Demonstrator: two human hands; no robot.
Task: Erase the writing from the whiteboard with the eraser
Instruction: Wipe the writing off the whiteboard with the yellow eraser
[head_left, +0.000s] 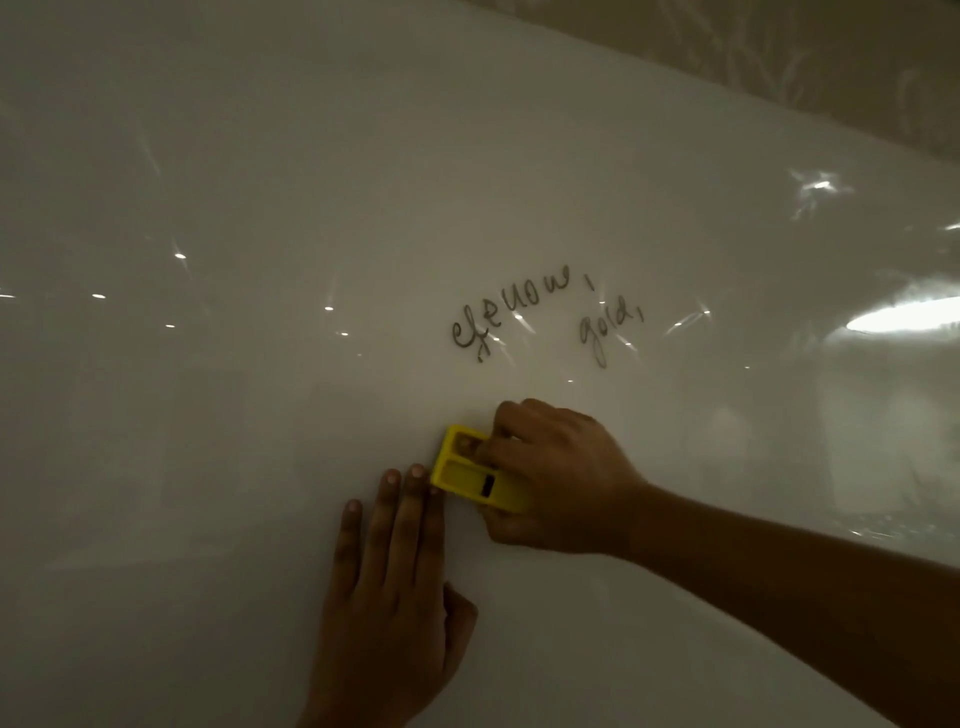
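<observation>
Two scrawled words (545, 317) remain on my glossy whiteboard (260, 208); right hand (561, 478) grips yellow plastic eraser (467, 475) below, left hand (389, 587) flat, empty.

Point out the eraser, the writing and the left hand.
eraser (470, 475): head view, yellow top face.
writing (511, 312): head view, middle of the longer word.
left hand (387, 597): head view, back of the hand.

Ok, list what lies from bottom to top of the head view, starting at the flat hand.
Left hand flat on the whiteboard → yellow eraser gripped by the right hand → word "gold," → patterned wall beyond the board's top edge.
</observation>
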